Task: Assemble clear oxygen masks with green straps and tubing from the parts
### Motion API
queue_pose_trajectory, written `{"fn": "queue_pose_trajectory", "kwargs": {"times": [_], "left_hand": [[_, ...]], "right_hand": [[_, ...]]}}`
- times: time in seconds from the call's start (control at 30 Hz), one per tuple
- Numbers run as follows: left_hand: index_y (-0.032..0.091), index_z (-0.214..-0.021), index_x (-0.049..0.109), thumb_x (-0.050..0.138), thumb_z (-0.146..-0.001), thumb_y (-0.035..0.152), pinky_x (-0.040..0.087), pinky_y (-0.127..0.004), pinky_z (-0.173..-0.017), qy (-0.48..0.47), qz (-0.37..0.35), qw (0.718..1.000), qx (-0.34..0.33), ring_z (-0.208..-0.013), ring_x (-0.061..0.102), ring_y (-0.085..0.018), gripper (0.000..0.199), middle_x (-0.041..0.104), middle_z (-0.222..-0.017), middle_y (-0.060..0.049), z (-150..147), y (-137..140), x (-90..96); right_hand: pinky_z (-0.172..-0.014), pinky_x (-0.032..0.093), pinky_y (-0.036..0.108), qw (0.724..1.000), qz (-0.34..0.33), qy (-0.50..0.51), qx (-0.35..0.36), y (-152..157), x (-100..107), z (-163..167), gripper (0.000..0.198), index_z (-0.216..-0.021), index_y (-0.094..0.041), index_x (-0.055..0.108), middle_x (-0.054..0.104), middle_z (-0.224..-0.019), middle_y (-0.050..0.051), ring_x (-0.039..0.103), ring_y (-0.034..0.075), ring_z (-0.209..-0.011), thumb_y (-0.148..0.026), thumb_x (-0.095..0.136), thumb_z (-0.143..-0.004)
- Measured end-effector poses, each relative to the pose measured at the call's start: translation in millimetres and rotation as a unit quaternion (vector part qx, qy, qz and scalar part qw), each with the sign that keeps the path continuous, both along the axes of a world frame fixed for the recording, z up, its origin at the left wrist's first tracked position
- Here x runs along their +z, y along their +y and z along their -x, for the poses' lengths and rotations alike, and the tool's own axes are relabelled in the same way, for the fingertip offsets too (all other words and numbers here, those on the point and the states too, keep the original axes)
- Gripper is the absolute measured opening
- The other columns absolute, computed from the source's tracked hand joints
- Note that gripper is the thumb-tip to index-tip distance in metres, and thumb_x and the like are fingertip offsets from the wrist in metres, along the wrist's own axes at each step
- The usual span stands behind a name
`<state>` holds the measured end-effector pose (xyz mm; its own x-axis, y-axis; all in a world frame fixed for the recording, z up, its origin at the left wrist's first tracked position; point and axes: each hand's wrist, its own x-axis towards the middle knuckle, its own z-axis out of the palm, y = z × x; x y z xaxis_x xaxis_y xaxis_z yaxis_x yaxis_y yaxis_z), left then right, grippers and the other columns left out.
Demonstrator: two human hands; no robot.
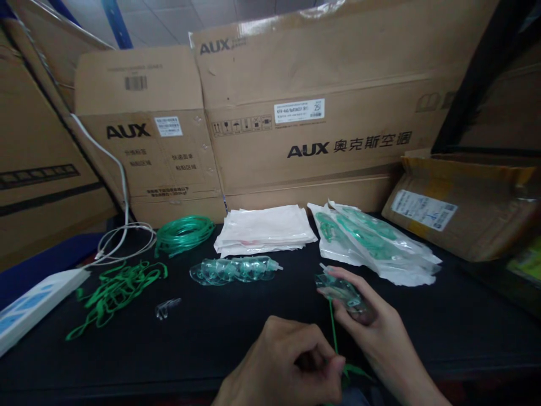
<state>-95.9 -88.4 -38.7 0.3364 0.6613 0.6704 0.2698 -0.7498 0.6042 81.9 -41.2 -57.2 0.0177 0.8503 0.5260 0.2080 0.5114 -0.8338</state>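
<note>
My right hand (367,310) is closed around a clear green plastic oxygen mask (344,290), holding it above the black table. From the mask a green elastic strap (333,327) runs down to my left hand (291,361), whose thumb and fingers pinch it low in the view. More of the strap hangs below, partly hidden by the hands. Left of the held mask, a row of nested green masks (234,269) lies on the table. Farther left are a few small clear plastic connectors (167,308) and a tangled heap of green elastic straps (122,287).
Coiled green tubing (185,234), a stack of white pouches (266,228) and packed mask pouches (372,237) lie along the back. A white power strip (38,301) with its cable is at left. Cardboard boxes (304,180) wall the back; another carton (460,206) stands right.
</note>
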Motion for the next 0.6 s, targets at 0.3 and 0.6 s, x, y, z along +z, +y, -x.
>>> {"fn": "queue_pose_trajectory", "kwargs": {"times": [0.3,0.6], "left_hand": [[0.015,-0.077,0.072,0.070,-0.091,0.018,0.041,-0.013,-0.045,-0.029,0.077,0.996,0.038,-0.045,0.058,-0.008,0.015,0.073,-0.060,-0.002,1.8,-1.4,18.7],[0.022,-0.106,0.077,0.073,-0.090,0.042,0.054,-0.021,-0.065,-0.131,0.012,0.878,0.461,-0.064,0.064,-0.012,0.026,0.076,-0.082,0.002,141.4,-8.8,89.2]], "right_hand": [[-0.088,0.065,0.026,0.999,0.013,0.025,0.038,1.6,1.4,-4.1,0.031,-0.114,-0.026,0.075,0.072,-0.129,0.008,0.078,0.023,-0.106,-0.018,0.068,-0.085],[-0.098,0.058,0.025,0.998,-0.042,-0.004,0.055,3.5,-5.1,-3.2,0.037,-0.119,-0.033,0.075,0.072,-0.131,0.005,0.071,0.022,-0.122,-0.016,0.066,-0.088]]}}
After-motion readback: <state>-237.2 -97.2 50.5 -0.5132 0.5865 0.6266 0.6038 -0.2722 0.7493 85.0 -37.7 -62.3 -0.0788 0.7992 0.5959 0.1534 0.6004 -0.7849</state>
